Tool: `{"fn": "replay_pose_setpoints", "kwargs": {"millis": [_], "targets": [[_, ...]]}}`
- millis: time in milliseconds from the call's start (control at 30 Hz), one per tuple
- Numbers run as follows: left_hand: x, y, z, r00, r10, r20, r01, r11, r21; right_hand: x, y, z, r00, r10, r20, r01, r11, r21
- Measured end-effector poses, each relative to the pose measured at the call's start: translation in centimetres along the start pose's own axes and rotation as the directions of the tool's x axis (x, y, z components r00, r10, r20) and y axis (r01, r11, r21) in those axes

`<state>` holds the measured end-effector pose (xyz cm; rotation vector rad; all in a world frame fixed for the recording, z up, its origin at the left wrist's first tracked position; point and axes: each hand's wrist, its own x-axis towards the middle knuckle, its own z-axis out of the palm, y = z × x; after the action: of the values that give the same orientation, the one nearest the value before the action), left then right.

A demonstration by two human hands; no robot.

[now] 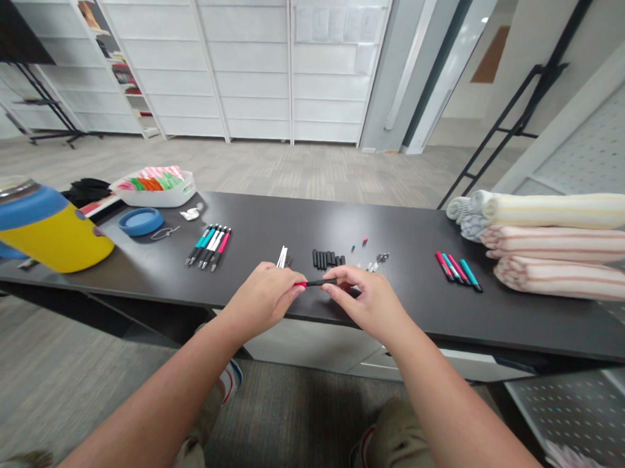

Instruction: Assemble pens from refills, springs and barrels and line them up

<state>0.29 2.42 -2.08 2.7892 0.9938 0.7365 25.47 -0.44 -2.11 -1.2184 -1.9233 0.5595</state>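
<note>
A pen (pixel 317 283) with a red end and a black section is held level over the front of the desk. My left hand (pixel 267 295) pinches its red end, while my right hand (pixel 360 293) grips the black end between thumb and fingers. Just beyond my left hand lie white refills (pixel 282 257). Several black rubber grips (pixel 328 260) lie in a row past the pen. Small metal pieces (pixel 382 257) and tiny coloured caps (pixel 365 241) are behind my right hand. Whole pens (pixel 208 247) lie at left, coloured pen barrels (pixel 457 271) at right.
Rolled towels (pixel 563 239) are stacked on the right of the dark desk (pixel 271 217). At left stand a large blue and yellow container (pixel 53 229), a blue lid (pixel 140 221) and a white basket (pixel 156 189). A crumpled tissue (pixel 191 214) lies near the lid.
</note>
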Motion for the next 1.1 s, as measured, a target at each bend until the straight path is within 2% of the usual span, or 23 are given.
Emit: {"fn": "replay_pose_setpoints", "kwargs": {"millis": [300, 467, 533, 633, 867, 1100], "targets": [[0.01, 0.15, -0.01, 1.0, 0.003, -0.001, -0.003, 1.0, 0.018, 0.08, -0.24, -0.01, 1.0, 0.016, 0.015, -0.017, 0.999, 0.038], [-0.06, -0.22, 0.18, 0.995, -0.039, -0.095, 0.04, 0.999, 0.014, 0.1, 0.23, 0.25, 0.992, 0.092, -0.091, -0.061, 0.953, 0.297], [-0.08, -0.33, 0.18, 0.989, -0.07, -0.128, 0.071, 0.997, 0.003, 0.06, 0.43, 0.24, 0.984, 0.115, -0.137, -0.061, 0.937, 0.345], [-0.05, -0.32, 0.09, 0.987, -0.093, -0.133, 0.094, 0.996, 0.005, 0.0, 0.56, 0.17, 0.981, 0.129, -0.145, -0.07, 0.933, 0.353], [0.12, -0.18, -0.04, 0.994, -0.053, -0.093, 0.057, 0.997, 0.05, 0.07, 0.33, 0.3, 0.985, 0.125, -0.119, -0.071, 0.922, 0.38], [0.0, -0.33, 0.02, 0.995, -0.049, -0.086, 0.051, 0.999, 0.018, 0.04, 0.17, 0.31, 0.989, 0.12, -0.086, -0.075, 0.909, 0.409]]}}
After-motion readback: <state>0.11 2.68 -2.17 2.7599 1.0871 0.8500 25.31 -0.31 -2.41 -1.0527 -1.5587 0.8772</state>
